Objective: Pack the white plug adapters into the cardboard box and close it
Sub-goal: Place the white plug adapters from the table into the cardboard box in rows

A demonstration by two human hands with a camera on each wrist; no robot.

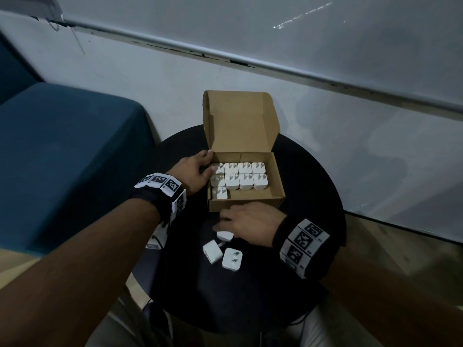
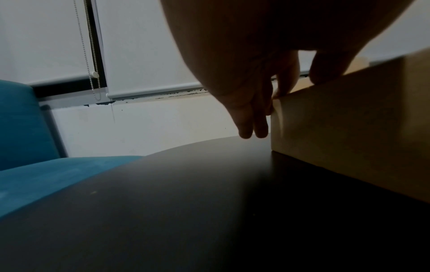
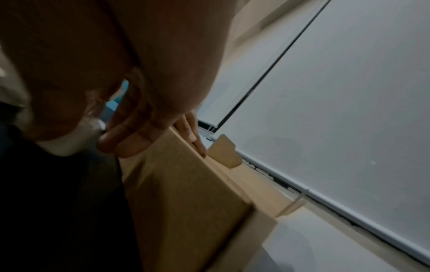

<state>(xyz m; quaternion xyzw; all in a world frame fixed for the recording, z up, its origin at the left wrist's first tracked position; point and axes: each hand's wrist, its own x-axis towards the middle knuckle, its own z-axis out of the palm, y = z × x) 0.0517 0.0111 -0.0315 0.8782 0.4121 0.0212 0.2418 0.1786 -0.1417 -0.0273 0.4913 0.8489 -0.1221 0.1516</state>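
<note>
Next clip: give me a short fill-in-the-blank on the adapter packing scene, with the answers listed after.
1. The cardboard box on the round black table has its lid ____.
2. The box holds ____ white plug adapters so far.
3. The left hand rests at the box's ____ wall.
4. The right hand reaches for the ____ loose adapters lying in front of the box.

Answers: open; nine; left; three
</note>
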